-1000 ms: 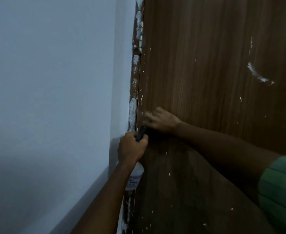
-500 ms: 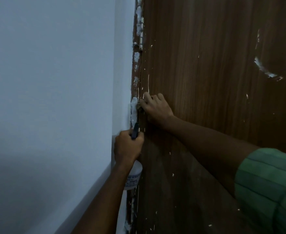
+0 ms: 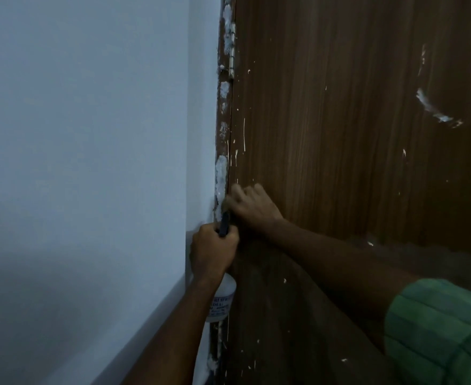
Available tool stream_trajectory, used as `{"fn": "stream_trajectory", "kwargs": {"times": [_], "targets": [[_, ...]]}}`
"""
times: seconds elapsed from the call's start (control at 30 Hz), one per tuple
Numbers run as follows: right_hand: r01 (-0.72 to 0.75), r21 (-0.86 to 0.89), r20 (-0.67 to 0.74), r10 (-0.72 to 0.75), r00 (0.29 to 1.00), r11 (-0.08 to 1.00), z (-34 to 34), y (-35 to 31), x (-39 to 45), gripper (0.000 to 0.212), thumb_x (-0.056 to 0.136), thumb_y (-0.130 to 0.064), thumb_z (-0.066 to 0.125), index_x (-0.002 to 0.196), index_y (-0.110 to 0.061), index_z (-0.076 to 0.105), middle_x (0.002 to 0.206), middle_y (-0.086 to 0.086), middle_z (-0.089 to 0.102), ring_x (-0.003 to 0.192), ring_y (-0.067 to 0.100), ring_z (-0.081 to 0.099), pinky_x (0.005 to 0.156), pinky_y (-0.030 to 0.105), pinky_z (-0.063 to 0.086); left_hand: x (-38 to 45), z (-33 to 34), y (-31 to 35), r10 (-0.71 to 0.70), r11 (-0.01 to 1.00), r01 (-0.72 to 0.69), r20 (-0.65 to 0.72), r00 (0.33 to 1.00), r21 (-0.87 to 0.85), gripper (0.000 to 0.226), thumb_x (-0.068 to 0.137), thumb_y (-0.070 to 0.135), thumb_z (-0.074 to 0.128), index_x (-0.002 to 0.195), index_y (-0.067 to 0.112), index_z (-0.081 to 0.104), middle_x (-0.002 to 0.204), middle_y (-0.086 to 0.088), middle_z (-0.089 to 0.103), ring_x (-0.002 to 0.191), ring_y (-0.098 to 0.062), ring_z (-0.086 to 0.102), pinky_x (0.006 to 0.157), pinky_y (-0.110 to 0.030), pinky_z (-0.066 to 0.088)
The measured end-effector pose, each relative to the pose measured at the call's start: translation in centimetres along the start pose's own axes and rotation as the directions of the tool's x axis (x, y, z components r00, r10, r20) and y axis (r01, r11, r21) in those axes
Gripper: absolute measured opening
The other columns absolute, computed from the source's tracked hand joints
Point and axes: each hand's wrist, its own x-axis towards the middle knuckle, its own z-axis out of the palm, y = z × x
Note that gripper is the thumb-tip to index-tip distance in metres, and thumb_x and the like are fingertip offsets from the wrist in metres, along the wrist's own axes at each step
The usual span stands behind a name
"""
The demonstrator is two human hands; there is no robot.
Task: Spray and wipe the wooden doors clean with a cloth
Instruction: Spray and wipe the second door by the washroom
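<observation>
Your left hand (image 3: 214, 251) is wrapped around the neck of a spray bottle (image 3: 221, 301), fingers curled tight on it, with the dark trigger head (image 3: 224, 223) poking up above your knuckles and the pale, labelled body hanging below your wrist. You hold the bottle right against the hinge edge of the wooden door (image 3: 353, 162), at the seam where the door meets its frame (image 3: 221, 112). Your right hand (image 3: 252, 207) is just above and to the right of the left one, pressed against the door's face close to that same edge, with the fingers bent and blurred; it seems to be pressing something small and pale at its fingertips, but you cannot tell whether that is the cloth or only a patch of plaster, so its grip is not clear. The two hands are nearly touching. The door is brown with vertical grain, flecked with white paint drips along the hinge side and marked with a larger white smear (image 3: 434, 109) toward its upper right. A metal hinge (image 3: 232, 48) sits high on the edge, and the frame strip carries lumps of white filler. A plain pale wall (image 3: 89, 162) fills the left side. A green ribbed sleeve (image 3: 440, 334) covers your right upper arm at the lower right corner.
</observation>
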Motion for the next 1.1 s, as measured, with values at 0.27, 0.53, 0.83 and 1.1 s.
{"fn": "stream_trajectory", "kwargs": {"times": [0.27, 0.53, 0.83, 1.1], "targets": [[-0.327, 0.031, -0.024, 0.328, 0.944, 0.944, -2.4, 2.0, -0.2, 0.058, 0.085, -0.027, 0.073, 0.139, -0.018, 0.054, 0.131, 0.013, 0.051, 0.104, 0.029, 0.057, 0.092, 0.045, 0.042, -2.5, 1.4, -2.2, -0.113, 0.988, 0.102, 0.088, 0.99, 0.114, 0.027, 0.095, 0.038, 0.068, 0.084, 0.013, 0.07, 0.065, 0.002, 0.058, 0.063, -0.02, 0.058, 0.057, -0.028, 0.039], [0.183, 0.046, 0.208, -0.188, 0.96, 0.982, 2.2, -3.9, -6.1, 0.052, 0.096, -0.027, 0.067, 0.145, -0.02, 0.051, 0.144, 0.014, 0.048, 0.111, 0.028, 0.06, 0.095, 0.043, 0.048, -3.7, 0.6, -2.5, 0.03, 0.997, -0.034, 0.064, 0.997, 0.07, 0.028, 0.099, 0.036, 0.068, 0.075, 0.021, 0.066, 0.059, 0.006, 0.058, 0.053, -0.012, 0.055, 0.054, -0.025, 0.04], [-0.279, 0.194, 0.05, 0.274, 0.96, 0.941, -1.7, 0.1, -3.0, 0.064, 0.081, -0.022, 0.076, 0.141, -0.018, 0.053, 0.134, 0.017, 0.05, 0.104, 0.032, 0.057, 0.089, 0.044, 0.044, -4.6, 0.9, -4.4, -0.098, 0.984, 0.068, 0.184, 0.978, 0.162, 0.031, 0.096, 0.03, 0.07, 0.068, 0.021, 0.06, 0.062, 0.001, 0.058, 0.059, -0.018, 0.058, 0.057, -0.027, 0.041], [-0.187, 0.165, 0.108, 0.171, 0.979, 0.968, 2.2, -5.8, -5.3, 0.068, 0.086, -0.037, 0.073, 0.146, -0.017, 0.047, 0.143, 0.016, 0.045, 0.118, 0.032, 0.054, 0.095, 0.045, 0.046, -5.3, 1.4, -5.2, -0.094, 0.992, 0.085, 0.109, 0.99, 0.089, 0.027, 0.098, 0.033, 0.069, 0.074, 0.02, 0.066, 0.061, 0.004, 0.059, 0.056, -0.013, 0.056, 0.056, -0.025, 0.04]]}}
